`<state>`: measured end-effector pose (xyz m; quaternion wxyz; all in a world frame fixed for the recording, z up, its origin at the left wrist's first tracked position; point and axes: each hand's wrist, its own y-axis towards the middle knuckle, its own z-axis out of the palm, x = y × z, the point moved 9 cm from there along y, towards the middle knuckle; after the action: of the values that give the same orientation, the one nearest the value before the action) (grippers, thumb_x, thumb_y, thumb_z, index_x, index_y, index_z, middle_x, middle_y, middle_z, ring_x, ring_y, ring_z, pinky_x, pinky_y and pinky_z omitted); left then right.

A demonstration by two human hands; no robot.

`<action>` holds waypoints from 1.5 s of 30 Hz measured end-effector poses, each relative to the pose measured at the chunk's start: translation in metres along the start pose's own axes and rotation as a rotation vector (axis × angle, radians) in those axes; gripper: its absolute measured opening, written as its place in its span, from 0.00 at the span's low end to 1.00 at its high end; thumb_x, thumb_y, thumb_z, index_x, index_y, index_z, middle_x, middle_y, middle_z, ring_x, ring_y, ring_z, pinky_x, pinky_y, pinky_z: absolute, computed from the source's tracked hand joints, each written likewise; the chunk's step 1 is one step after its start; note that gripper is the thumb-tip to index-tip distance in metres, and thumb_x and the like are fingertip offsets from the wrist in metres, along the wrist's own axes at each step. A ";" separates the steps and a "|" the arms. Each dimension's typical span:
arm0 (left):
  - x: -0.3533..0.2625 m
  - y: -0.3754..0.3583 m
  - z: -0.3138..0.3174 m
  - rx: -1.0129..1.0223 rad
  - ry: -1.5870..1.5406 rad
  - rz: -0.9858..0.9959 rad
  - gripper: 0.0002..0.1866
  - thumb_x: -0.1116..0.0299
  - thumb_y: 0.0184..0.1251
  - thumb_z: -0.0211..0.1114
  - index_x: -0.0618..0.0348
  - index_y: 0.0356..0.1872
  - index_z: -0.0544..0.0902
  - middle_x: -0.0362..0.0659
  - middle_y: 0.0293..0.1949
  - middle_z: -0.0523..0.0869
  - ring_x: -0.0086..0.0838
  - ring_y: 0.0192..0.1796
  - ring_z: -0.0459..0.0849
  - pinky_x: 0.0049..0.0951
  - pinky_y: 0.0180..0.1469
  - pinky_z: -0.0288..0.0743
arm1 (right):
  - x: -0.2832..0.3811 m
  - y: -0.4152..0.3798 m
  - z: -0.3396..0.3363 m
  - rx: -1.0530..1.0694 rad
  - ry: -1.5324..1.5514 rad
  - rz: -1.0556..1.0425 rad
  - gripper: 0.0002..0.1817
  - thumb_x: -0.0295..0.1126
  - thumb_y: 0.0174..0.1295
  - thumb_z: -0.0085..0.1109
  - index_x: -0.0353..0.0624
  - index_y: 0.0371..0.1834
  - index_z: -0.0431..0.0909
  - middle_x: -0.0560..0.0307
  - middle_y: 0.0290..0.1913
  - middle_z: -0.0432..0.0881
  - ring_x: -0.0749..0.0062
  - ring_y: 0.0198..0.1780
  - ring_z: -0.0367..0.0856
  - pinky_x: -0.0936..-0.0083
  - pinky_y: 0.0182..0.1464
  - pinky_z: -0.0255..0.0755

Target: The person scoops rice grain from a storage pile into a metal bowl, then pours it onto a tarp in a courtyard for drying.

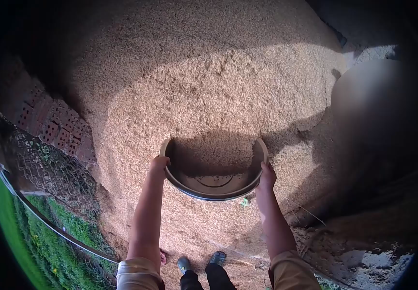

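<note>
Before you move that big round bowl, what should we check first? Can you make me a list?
1. Left hand on the rim: ok, it grips the side.
2. Right hand on the rim: ok, opposite the left.
3. Something inside the bowl: ok, husk-like bits cover its far part.
4. Far edge free of the pile: not ok, it is hidden in the bits.
5. Shoes apart: ok, there is a gap between them.
6. Light enough to lift: cannot tell.

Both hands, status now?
Left hand: closed on the left rim of the metal basin, fingers gripping it.
Right hand: closed on the basin's right rim; the far edge is dug into the husk pile.
</note>
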<state>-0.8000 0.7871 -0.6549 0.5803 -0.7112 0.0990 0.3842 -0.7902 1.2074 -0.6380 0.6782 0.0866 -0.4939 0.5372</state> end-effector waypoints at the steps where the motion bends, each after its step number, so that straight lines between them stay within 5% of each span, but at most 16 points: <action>1: 0.014 0.009 0.000 0.001 0.009 -0.005 0.10 0.80 0.36 0.53 0.66 0.26 0.72 0.43 0.19 0.70 0.31 0.20 0.70 0.31 0.17 0.65 | 0.015 0.010 0.012 0.001 -0.076 -0.039 0.15 0.27 0.57 0.51 0.33 0.47 0.71 0.53 0.40 0.76 0.70 0.41 0.75 0.75 0.45 0.68; 3: 0.056 0.024 -0.002 -0.005 -0.117 -0.093 0.06 0.78 0.37 0.54 0.66 0.22 0.70 0.44 0.19 0.70 0.36 0.20 0.72 0.32 0.23 0.72 | 0.039 0.046 0.021 -0.061 -0.469 -0.225 0.14 0.30 0.54 0.56 0.33 0.42 0.75 0.56 0.34 0.78 0.74 0.37 0.74 0.79 0.41 0.66; 7: 0.067 0.003 0.018 0.018 -0.249 -0.095 0.05 0.78 0.38 0.54 0.64 0.21 0.69 0.44 0.19 0.69 0.35 0.19 0.71 0.31 0.22 0.72 | 0.055 0.057 0.042 0.013 -0.531 -0.206 0.14 0.32 0.52 0.59 0.34 0.40 0.77 0.58 0.31 0.78 0.77 0.35 0.73 0.80 0.39 0.65; 10: 0.050 -0.002 0.017 0.001 -0.252 0.048 0.09 0.81 0.38 0.52 0.61 0.26 0.70 0.42 0.18 0.67 0.32 0.17 0.70 0.30 0.18 0.68 | 0.039 0.046 0.011 0.059 -0.438 -0.254 0.16 0.30 0.52 0.58 0.33 0.43 0.76 0.57 0.35 0.79 0.77 0.35 0.73 0.81 0.39 0.66; 11: 0.037 -0.002 0.018 0.026 -0.253 0.116 0.19 0.83 0.37 0.50 0.60 0.37 0.71 0.43 0.21 0.69 0.31 0.20 0.70 0.29 0.19 0.66 | 0.027 0.036 0.003 0.080 -0.279 -0.233 0.17 0.30 0.53 0.57 0.31 0.44 0.75 0.57 0.36 0.79 0.78 0.36 0.74 0.81 0.40 0.66; 16: -0.037 -0.008 0.009 -0.035 0.069 0.507 0.17 0.82 0.35 0.51 0.63 0.34 0.75 0.40 0.21 0.73 0.26 0.22 0.71 0.26 0.24 0.67 | -0.043 -0.003 -0.032 -0.043 -0.118 -0.126 0.17 0.28 0.58 0.52 0.35 0.51 0.70 0.56 0.44 0.76 0.73 0.43 0.74 0.77 0.47 0.67; 19: -0.026 0.001 0.009 0.011 0.007 0.433 0.18 0.83 0.35 0.51 0.64 0.35 0.74 0.40 0.22 0.73 0.26 0.23 0.72 0.27 0.25 0.68 | -0.031 0.007 -0.024 -0.036 -0.196 -0.174 0.18 0.28 0.57 0.53 0.35 0.51 0.69 0.56 0.44 0.76 0.75 0.42 0.73 0.79 0.46 0.66; 23: 0.052 0.023 0.019 0.010 -0.341 0.240 0.19 0.83 0.36 0.52 0.64 0.37 0.72 0.42 0.25 0.72 0.29 0.24 0.72 0.28 0.26 0.70 | 0.056 0.022 0.042 0.097 -0.707 -0.404 0.17 0.30 0.57 0.54 0.34 0.48 0.73 0.61 0.35 0.78 0.80 0.34 0.72 0.83 0.39 0.65; 27: 0.083 0.028 0.036 -0.053 -0.334 0.210 0.20 0.83 0.37 0.52 0.63 0.39 0.70 0.44 0.28 0.71 0.32 0.27 0.72 0.32 0.28 0.72 | 0.059 0.049 0.043 0.185 -0.566 -0.502 0.15 0.28 0.56 0.56 0.35 0.47 0.74 0.62 0.32 0.78 0.83 0.32 0.71 0.84 0.36 0.65; 31: 0.058 0.028 0.017 -0.161 -0.152 0.328 0.17 0.82 0.35 0.53 0.62 0.33 0.73 0.41 0.23 0.71 0.29 0.23 0.70 0.31 0.24 0.69 | 0.031 0.037 0.009 0.060 -0.526 -0.491 0.16 0.33 0.55 0.57 0.33 0.44 0.75 0.65 0.30 0.77 0.83 0.32 0.69 0.83 0.37 0.64; 35: 0.036 -0.001 0.009 -0.094 -0.146 0.409 0.17 0.81 0.36 0.53 0.62 0.35 0.73 0.40 0.24 0.72 0.28 0.25 0.70 0.28 0.27 0.68 | 0.004 0.027 -0.012 -0.021 -0.767 -0.440 0.20 0.44 0.58 0.52 0.35 0.24 0.73 0.60 0.21 0.71 0.77 0.25 0.65 0.76 0.30 0.62; 45: 0.067 -0.072 -0.028 -0.081 -0.283 0.604 0.12 0.82 0.42 0.52 0.61 0.32 0.73 0.35 0.23 0.71 0.20 0.25 0.68 0.20 0.27 0.63 | -0.002 -0.049 -0.065 -0.151 -0.637 -0.471 0.24 0.47 0.63 0.43 0.32 0.27 0.73 0.58 0.22 0.71 0.75 0.25 0.64 0.75 0.30 0.61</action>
<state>-0.6993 0.8043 -0.6443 0.4195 -0.6117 0.2088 0.6374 -0.7125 1.2285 -0.6515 0.6004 0.3095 -0.6840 0.2755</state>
